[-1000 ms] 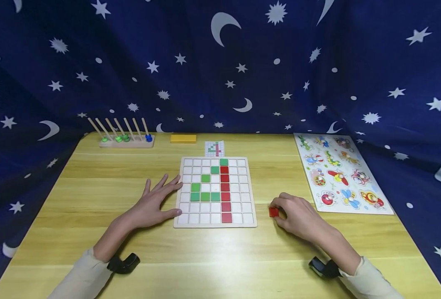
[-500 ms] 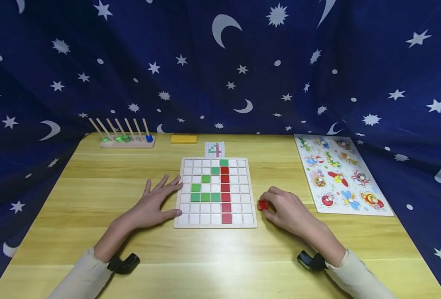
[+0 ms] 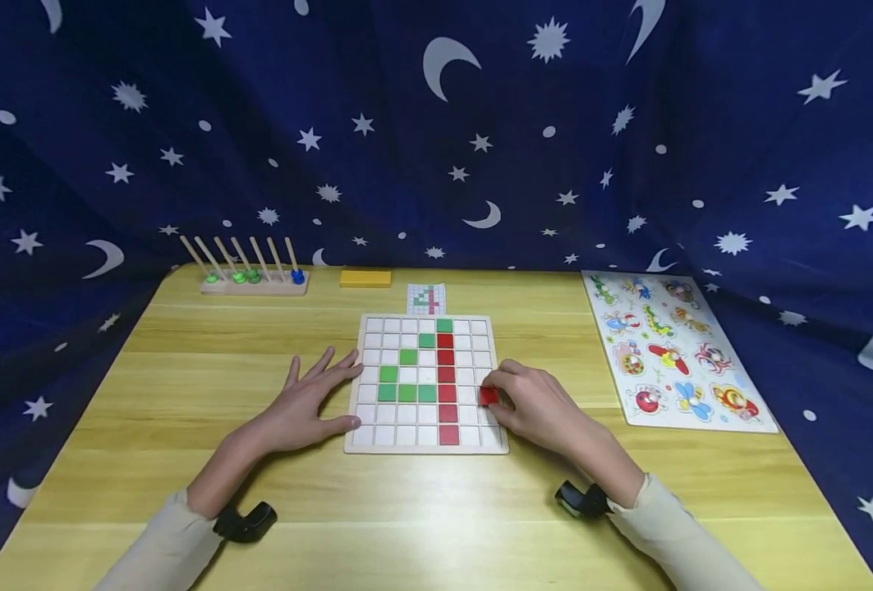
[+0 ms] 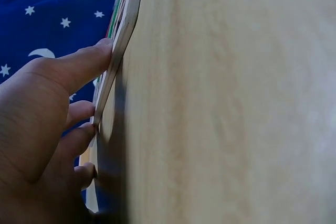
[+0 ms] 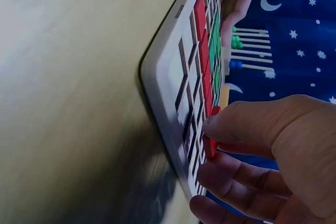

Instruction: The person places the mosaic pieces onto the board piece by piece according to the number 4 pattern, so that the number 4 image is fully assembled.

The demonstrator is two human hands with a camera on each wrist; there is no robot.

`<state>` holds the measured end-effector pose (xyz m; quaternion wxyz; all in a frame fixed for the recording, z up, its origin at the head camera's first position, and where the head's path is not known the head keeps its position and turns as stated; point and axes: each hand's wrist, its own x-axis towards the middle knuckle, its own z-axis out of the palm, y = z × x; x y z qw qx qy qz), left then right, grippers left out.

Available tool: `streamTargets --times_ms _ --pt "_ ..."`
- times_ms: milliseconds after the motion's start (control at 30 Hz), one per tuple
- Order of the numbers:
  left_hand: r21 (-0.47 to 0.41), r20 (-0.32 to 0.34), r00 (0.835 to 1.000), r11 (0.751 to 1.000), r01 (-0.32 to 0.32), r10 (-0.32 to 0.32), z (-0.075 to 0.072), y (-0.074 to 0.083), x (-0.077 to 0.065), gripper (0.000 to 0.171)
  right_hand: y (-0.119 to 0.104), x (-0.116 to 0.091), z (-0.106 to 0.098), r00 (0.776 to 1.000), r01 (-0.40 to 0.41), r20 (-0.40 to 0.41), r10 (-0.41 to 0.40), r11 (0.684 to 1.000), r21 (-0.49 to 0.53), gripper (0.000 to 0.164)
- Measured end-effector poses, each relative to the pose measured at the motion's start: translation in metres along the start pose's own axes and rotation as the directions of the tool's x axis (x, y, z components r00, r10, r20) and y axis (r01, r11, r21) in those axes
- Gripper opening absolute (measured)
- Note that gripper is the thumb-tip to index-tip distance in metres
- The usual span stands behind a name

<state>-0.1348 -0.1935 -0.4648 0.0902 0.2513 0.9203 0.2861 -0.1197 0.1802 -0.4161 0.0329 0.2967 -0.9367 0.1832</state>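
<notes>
A white grid board (image 3: 384, 433) lies at the middle of the table, with green tiles (image 3: 408, 357) in a slanting line and a row, and a column of red tiles (image 3: 447, 375). My left hand (image 3: 291, 410) rests at the board's left edge, fingers spread, thumb and fingertips touching the rim. Over the board's right columns, my right hand (image 3: 535, 402) pinches a red square tile (image 3: 489, 396) between thumb and fingers. The right wrist view shows that tile (image 5: 211, 148) tilted above the grid; whether it touches the board I cannot tell.
Behind the board lies a small pattern card (image 3: 426, 300). A peg stand with beads (image 3: 255, 286) and a yellow block (image 3: 365, 279) stand at the back left. An insect puzzle board (image 3: 646, 414) lies at the right. A starry curtain (image 3: 377, 164) hangs behind the table.
My right hand has moved left with the red tile, from the bare table to above the board's right columns. The left hand has stayed in place at the board's left edge.
</notes>
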Motion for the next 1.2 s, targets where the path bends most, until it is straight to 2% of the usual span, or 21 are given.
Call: streamTargets --times_ms 333,600,800,967,1200 --pt "0.004 -0.011 1.0 1.0 0.002 -0.002 0.002 0.0 -0.001 0.08 -0.008 0.022 0.007 0.996 0.021 0.088 -0.022 1.0 0.013 0.021" --pt "-0.001 -0.014 1.0 1.0 -0.007 0.007 0.001 0.002 0.0 0.079 -0.011 0.033 0.007 0.987 0.067 0.148 -0.062 0.997 -0.028 0.015" --pt "-0.005 -0.023 1.0 1.0 -0.011 0.011 0.002 0.003 0.001 0.079 -0.009 0.038 0.006 0.981 0.052 0.189 -0.049 0.999 -0.014 0.013" --pt "-0.002 -0.019 1.0 1.0 -0.005 0.004 0.003 0.004 0.0 0.079 -0.006 0.038 0.005 0.983 0.027 0.181 -0.03 0.999 0.018 0.015" --pt "-0.004 -0.023 1.0 1.0 -0.01 0.01 0.003 0.004 0.002 0.079 0.0 0.029 0.008 0.992 0.028 0.121 -0.034 0.998 0.052 0.024"
